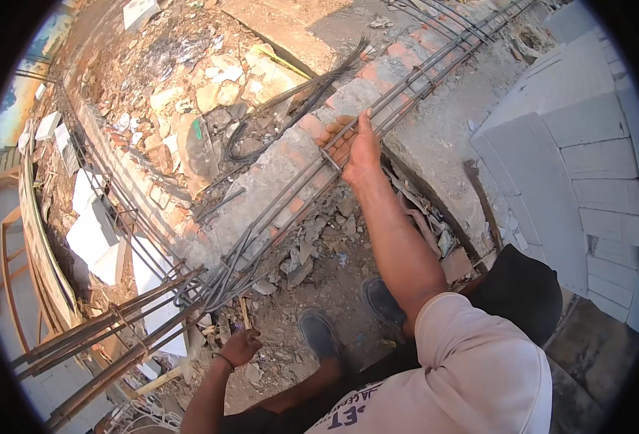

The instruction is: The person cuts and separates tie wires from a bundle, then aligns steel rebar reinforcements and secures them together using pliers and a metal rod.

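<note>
A long rebar cage point(290, 195) of steel bars tied with stirrups runs diagonally along a low brick and concrete wall point(276, 163). My right hand point(352, 148) reaches out to it, palm upward, with fingers and thumb around the bars beside a stirrup. Lower down, my left hand point(238, 349), a band at its wrist, hangs over the rubble with fingers loosely bent and nothing visible in them. Just above that hand, bent bar ends bunch at a corner joint point(214, 286), where a second, rustier rebar cage point(128, 329) meets the first.
Pale blocks point(562, 159) are stacked at the right. White blocks point(95, 217) lie loose at the left. Loose bars point(240, 141) rest beyond the wall among rubble. My shoes point(318, 331) stand on broken ground, with a trench edge point(435, 195) to their upper right.
</note>
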`<state>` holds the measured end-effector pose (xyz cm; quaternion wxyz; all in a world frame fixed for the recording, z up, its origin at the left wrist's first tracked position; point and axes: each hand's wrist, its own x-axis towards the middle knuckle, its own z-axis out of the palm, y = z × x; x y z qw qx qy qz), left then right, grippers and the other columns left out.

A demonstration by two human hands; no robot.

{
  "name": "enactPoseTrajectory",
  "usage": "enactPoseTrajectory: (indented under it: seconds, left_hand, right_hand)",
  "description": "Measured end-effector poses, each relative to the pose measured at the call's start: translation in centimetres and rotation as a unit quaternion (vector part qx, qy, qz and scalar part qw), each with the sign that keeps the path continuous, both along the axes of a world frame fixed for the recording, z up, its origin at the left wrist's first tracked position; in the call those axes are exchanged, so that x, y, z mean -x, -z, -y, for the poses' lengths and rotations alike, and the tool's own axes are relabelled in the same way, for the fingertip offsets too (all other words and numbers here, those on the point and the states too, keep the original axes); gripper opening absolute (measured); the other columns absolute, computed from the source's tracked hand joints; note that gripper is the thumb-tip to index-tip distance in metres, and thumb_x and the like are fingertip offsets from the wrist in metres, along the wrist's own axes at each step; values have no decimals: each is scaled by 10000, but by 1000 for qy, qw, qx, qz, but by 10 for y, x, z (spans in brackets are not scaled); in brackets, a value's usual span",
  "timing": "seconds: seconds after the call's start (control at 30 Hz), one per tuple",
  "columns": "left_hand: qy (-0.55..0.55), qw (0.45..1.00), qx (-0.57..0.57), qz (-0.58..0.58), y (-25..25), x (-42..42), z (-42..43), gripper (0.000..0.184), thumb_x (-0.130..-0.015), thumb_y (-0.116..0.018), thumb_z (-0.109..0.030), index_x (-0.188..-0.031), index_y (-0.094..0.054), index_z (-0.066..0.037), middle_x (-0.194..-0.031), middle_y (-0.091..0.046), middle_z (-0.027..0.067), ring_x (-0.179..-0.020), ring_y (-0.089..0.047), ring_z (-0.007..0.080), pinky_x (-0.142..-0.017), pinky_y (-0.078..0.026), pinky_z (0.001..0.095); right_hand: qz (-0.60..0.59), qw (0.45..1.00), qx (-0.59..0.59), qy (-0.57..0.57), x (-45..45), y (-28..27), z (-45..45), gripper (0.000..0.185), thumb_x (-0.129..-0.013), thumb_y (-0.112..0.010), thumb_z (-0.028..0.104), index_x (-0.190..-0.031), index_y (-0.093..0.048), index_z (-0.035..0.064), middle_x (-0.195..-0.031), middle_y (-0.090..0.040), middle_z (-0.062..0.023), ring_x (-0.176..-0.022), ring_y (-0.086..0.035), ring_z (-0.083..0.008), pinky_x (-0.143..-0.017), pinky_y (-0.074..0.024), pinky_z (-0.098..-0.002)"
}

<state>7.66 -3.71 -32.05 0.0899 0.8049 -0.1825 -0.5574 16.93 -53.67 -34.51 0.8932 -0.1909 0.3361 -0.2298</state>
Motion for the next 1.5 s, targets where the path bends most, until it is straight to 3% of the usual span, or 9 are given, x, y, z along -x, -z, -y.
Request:
enactPoseTrajectory:
  seconds: [0.2,0.37,0.67,0.87,0.97,1.03,1.13,1.3,1.5]
  left_hand:
    - [16,986,145,-77,-6,26,144,446,-972,-549,-343,-1222,-589,25,-1012,-689,241,-946,-672,394,-852,-511,447]
    - [-147,925,317,148,-1,35,246,390,-955,-564,-284,-1177,-605,34,-1067,-672,233,-1005,-651,388,-859,-505,444]
    - [-228,899,312,206,13,31,233,369,-958,-581,-246,-1208,-595,25,-1014,-671,217,-950,-662,347,-805,-517,452]
    - [-562,762,313,-67,82,17,247,467,-1041,-481,-333,-1310,-501,48,-960,-670,124,-731,-630,142,-624,-517,304]
    - [-597,737,310,-64,91,9,254,355,-1019,-535,-294,-1126,-587,41,-861,-655,87,-677,-614,140,-631,-519,316]
    - [-523,794,306,-46,106,11,259,341,-1008,-547,-286,-1086,-607,40,-846,-653,85,-690,-620,144,-641,-521,320]
    - [-375,877,300,4,116,15,267,373,-976,-576,-301,-1054,-651,55,-889,-685,108,-732,-647,200,-697,-528,381]
    - [-256,917,296,79,74,34,275,358,-929,-606,-315,-1059,-686,9,-867,-706,175,-762,-661,307,-751,-500,440]
    - [-262,925,263,81,97,50,253,342,-916,-608,-316,-999,-695,5,-796,-674,201,-742,-652,311,-711,-487,436]
  right_hand:
    - [-43,998,51,-13,6,14,-7,573,-1012,-392,572,-1088,-526,20,-932,-642,-176,-821,-655,-286,-779,-570,-455]
    - [-24,994,105,33,19,24,-18,651,-1013,-300,608,-1235,-488,27,-993,-671,-189,-843,-673,-305,-776,-557,-437]
    - [-103,983,142,52,18,9,-35,585,-1031,-392,468,-1331,-407,-34,-1184,-581,-228,-985,-619,-289,-812,-524,-444]
    - [-196,698,650,230,47,-79,-17,495,-1040,-453,332,-1339,-455,-62,-1179,-557,-178,-1102,-545,-242,-941,-468,-385]
    - [-38,746,664,38,29,-169,-17,394,-1047,-446,311,-1096,-612,-44,-872,-623,-104,-879,-595,-192,-814,-493,-376]
    - [-44,468,769,-432,22,-194,-5,373,-1037,-467,287,-885,-608,-23,-672,-587,-120,-655,-568,-239,-680,-465,-408]
    - [-162,223,716,-641,109,-202,30,348,-982,-530,273,-807,-558,-27,-731,-559,-237,-667,-511,-436,-657,-414,-485]
    - [-386,251,834,-304,352,-30,160,249,-974,-534,234,-965,-556,-13,-873,-611,-253,-789,-614,-455,-717,-463,-533]
    - [-557,412,629,-353,457,44,129,254,-977,-538,245,-951,-552,-7,-846,-607,-250,-769,-611,-447,-695,-456,-522]
